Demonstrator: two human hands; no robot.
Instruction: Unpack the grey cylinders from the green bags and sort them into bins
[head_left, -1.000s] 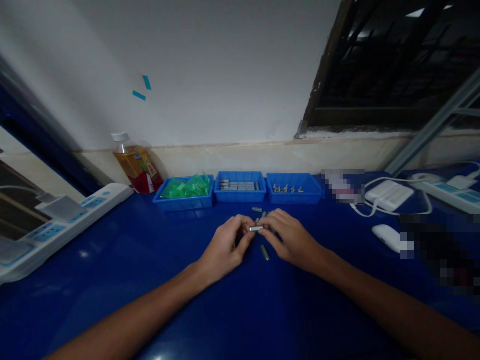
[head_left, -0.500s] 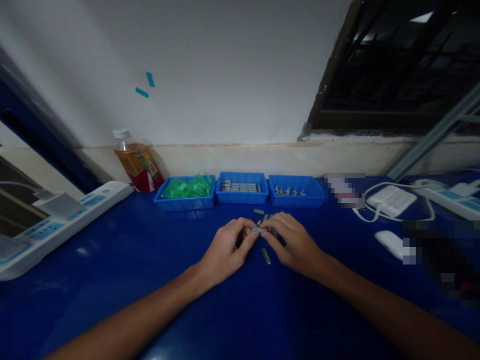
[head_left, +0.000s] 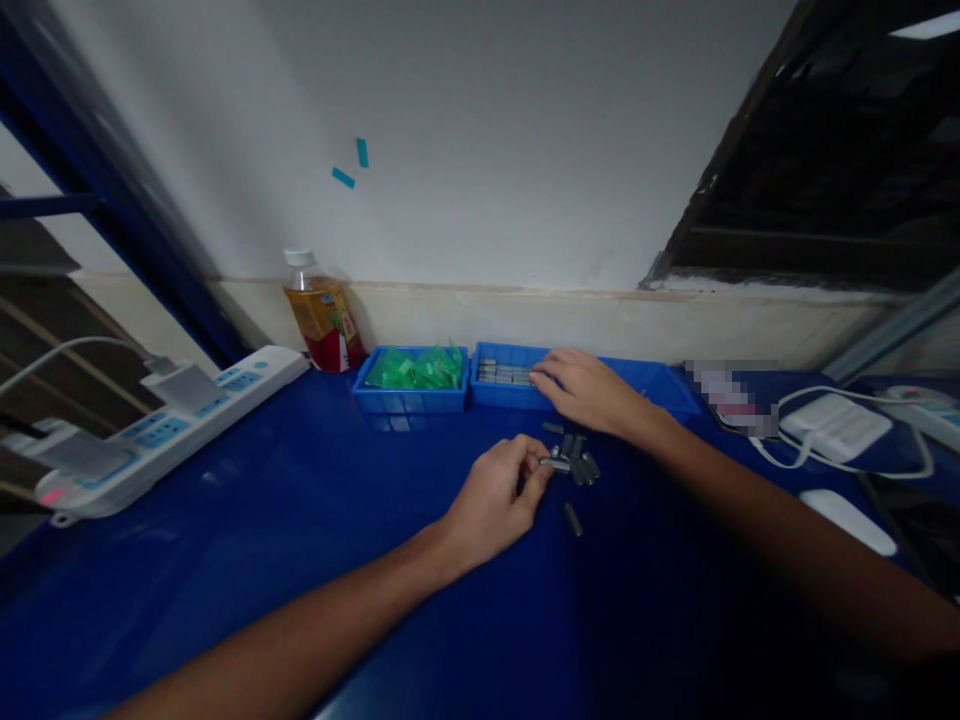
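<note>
My left hand [head_left: 496, 497] rests on the blue table [head_left: 300, 560], thumb and fingers pinched on a small metal piece [head_left: 555, 464] next to a loose pile of several such pieces [head_left: 579, 462]. One more metal piece [head_left: 573, 519] lies apart, nearer me. My right hand [head_left: 585, 388] reaches into the middle blue bin [head_left: 495, 385], fingertips curled down on the row of metal pieces [head_left: 504, 373] inside; what they hold, if anything, is hidden.
A blue bin with green bags [head_left: 412, 378] stands left of the middle bin, a third bin [head_left: 660, 390] on the right. A drink bottle [head_left: 321, 312] stands by the wall. White power strip [head_left: 150, 430] on the left, white adapters and cable [head_left: 832, 425] at right.
My right hand has let go of the piece held between both hands and moved back to the middle bin. The left hand keeps the piece. The view has turned left.
</note>
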